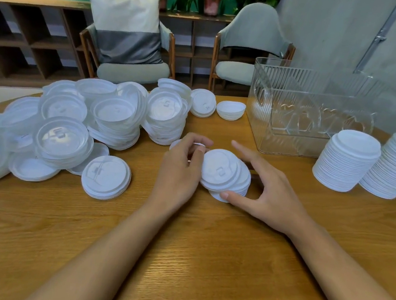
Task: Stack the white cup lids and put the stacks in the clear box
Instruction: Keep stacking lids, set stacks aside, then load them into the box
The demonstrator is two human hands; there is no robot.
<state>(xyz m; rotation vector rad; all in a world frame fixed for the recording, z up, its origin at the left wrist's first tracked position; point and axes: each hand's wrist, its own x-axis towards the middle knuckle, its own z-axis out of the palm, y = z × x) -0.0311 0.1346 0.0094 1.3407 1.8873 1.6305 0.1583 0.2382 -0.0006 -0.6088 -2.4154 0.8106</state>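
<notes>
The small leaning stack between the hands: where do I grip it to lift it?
Grip the small stack across its rims from the right: thumb on the near edge, fingers behind the far edge, much as the right hand is placed. It leans left with its lids fanned out, so pinching only the top lid would probably leave the rest behind; squeeze the whole bundle.
</notes>
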